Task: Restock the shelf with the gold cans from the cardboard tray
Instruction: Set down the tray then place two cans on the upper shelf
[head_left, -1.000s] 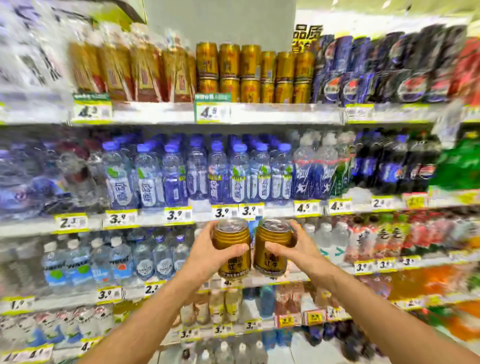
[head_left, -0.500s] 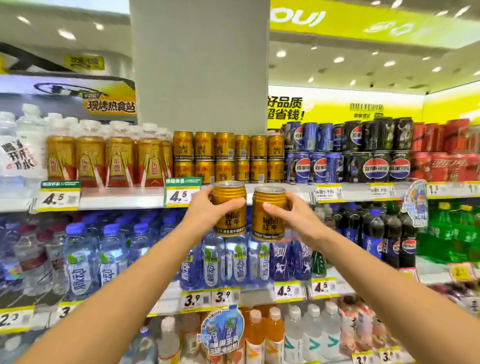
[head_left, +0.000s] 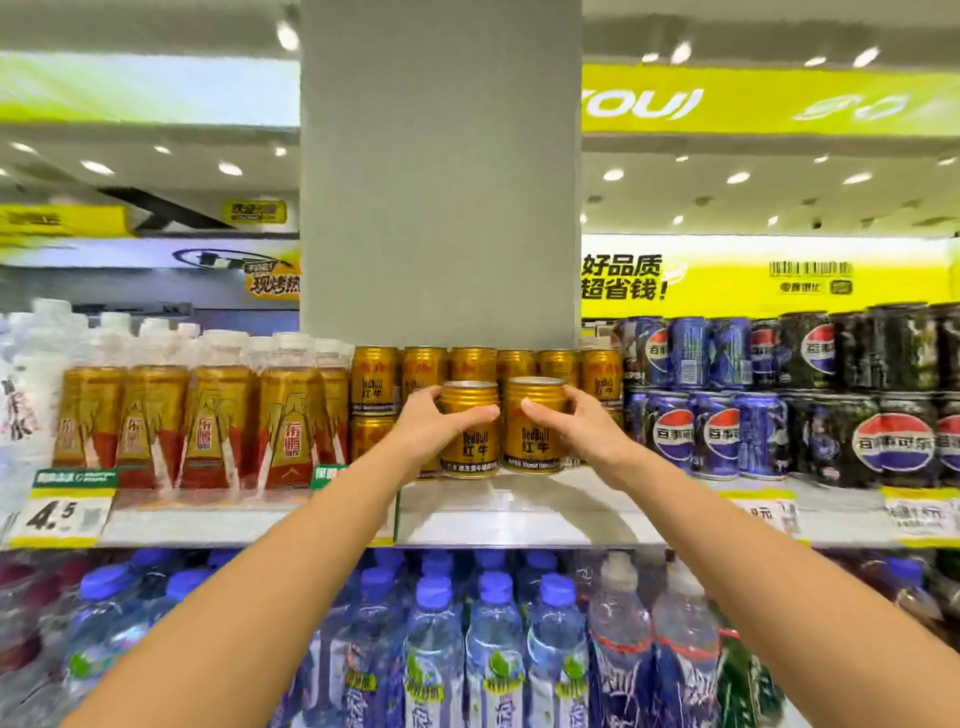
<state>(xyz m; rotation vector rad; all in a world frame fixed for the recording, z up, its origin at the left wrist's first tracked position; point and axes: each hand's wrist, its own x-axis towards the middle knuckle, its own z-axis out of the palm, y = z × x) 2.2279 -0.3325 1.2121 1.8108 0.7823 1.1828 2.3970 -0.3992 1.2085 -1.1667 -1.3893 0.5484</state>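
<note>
My left hand grips one gold can and my right hand grips a second gold can. Both cans stand upright, side by side, at the front of the top shelf, their bases touching or just above its surface. Directly behind them stands a two-high stack of gold cans. The cardboard tray is out of view.
Amber bottles fill the shelf to the left, blue and black cola cans to the right. A grey pillar rises behind the gold cans. Water bottles crowd the shelf below. A 4.5 price tag hangs on the rail.
Both hands have risen with their cans from in front of the lower shelves up onto the top shelf, in front of the stacked gold cans. The camera has tilted upward.
</note>
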